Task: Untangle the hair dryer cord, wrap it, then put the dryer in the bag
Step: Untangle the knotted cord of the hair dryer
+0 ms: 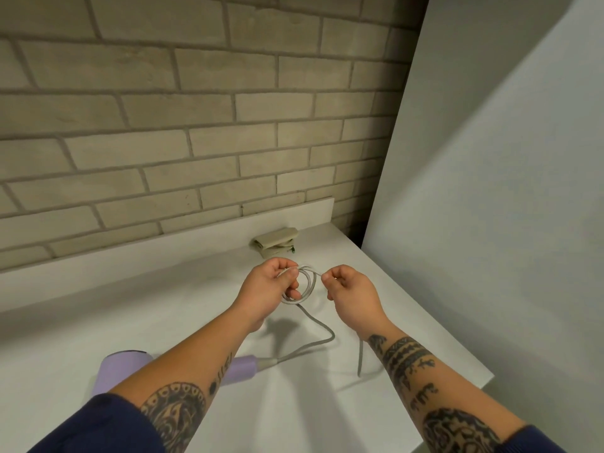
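Above the white table, head view: left hand grips a small coil of the grey cord, fingers curled round the loops. Right hand pinches a strand leaving the coil. Cord trails down to the lilac hair dryer, which lies on the table partly under the left forearm. Folded beige bag lies at the table's rear, near the brick wall.
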Motion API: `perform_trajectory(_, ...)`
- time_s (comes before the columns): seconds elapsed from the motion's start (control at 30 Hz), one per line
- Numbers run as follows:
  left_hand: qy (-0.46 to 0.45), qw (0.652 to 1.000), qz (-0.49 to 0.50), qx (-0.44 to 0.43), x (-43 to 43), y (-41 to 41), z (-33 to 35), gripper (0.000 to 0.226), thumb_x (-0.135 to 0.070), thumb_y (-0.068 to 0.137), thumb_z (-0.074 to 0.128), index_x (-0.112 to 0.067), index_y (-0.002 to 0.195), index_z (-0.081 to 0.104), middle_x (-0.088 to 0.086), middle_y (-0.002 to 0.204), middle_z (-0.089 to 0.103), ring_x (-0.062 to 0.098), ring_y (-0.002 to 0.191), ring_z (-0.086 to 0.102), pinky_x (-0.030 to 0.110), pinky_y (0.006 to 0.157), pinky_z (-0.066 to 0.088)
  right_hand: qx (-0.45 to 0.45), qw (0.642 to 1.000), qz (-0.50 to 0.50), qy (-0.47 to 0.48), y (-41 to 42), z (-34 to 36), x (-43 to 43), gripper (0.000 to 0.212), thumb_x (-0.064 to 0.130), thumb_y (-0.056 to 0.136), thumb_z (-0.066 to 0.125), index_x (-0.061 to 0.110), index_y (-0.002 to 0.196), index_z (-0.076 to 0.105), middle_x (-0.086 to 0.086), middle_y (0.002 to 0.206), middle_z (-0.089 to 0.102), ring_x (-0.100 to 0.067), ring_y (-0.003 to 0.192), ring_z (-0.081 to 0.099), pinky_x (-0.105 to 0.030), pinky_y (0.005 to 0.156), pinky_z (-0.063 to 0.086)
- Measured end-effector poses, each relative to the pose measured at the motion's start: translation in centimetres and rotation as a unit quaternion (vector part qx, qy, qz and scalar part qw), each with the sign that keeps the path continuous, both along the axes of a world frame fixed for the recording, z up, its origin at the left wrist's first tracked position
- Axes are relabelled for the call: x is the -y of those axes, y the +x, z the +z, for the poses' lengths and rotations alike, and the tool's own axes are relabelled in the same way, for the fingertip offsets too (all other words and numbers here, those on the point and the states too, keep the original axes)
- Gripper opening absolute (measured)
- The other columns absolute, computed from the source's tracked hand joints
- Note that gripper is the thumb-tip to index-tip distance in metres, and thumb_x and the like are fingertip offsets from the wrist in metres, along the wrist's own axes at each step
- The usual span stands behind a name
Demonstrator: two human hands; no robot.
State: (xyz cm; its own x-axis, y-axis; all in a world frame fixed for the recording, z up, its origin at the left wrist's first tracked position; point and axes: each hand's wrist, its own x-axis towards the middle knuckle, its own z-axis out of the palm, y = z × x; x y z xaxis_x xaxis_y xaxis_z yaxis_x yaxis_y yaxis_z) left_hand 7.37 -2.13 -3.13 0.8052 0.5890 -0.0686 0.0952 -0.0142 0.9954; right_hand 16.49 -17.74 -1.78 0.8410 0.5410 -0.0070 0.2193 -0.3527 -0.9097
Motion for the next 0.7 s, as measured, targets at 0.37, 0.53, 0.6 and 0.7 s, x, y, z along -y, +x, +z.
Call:
perform_trajectory(0.37, 0.016, 1.000, -0.004, -0.011, 0.2, 0.6, 0.8, 0.011, -0.010, 0.100, 0.062, -0.015, 0.097, 0.071, 0.003, 0.071, 0.065, 0.016, 0.056, 0.055, 0.027, 0.061, 0.048, 0.078, 0.996, 0.045, -0.014, 1.8, 0.5, -0.8, 0.023, 0.046, 0.090, 0.068, 0.036, 0.111, 0.064, 0.012, 0.098, 0.066, -0.010, 0.072, 0.065, -0.025, 0.064, 0.053)
perform_trajectory(0.53, 0.006, 1.000, -0.003, 0.000, 0.4, 1.0, 1.1, 0.005, -0.012, 0.097, 0.066, -0.014, 0.097, 0.071, 0.002, 0.070, 0.069, 0.019, 0.058, 0.056, 0.033, 0.065, 0.050, 0.100, 0.991, 0.091, -0.008, 2.2, 1.1, -1.6, 0.006, 0.031, 0.090, 0.073, 0.035, 0.092, 0.070, 0.010, 0.081, 0.065, -0.002, 0.054, 0.050, -0.018, 0.055, 0.042)
perform_trajectory(0.6, -0.005, 1.000, -0.001, 0.008, 0.5, 1.1, 1.2, 0.004, -0.012, 0.097, 0.067, -0.013, 0.097, 0.071, 0.002, 0.070, 0.069, 0.019, 0.059, 0.056, 0.032, 0.064, 0.050, 0.093, 0.993, 0.074, 0.002, 2.4, 1.1, -1.8, 0.009, 0.029, 0.089, 0.074, 0.035, 0.085, 0.068, 0.010, 0.079, 0.065, -0.001, 0.050, 0.047, -0.013, 0.049, 0.038)
perform_trajectory(0.7, -0.010, 1.000, 0.010, 0.011, 0.3, 1.5, 1.3, 0.006, -0.012, 0.098, 0.065, -0.014, 0.096, 0.070, 0.002, 0.070, 0.068, 0.019, 0.059, 0.056, 0.034, 0.067, 0.049, 0.073, 0.995, 0.057, 0.022, 2.6, 1.0, -2.1, 0.009, 0.029, 0.085, 0.079, 0.029, 0.084, 0.070, 0.011, 0.077, 0.064, 0.001, 0.051, 0.049, -0.011, 0.051, 0.038)
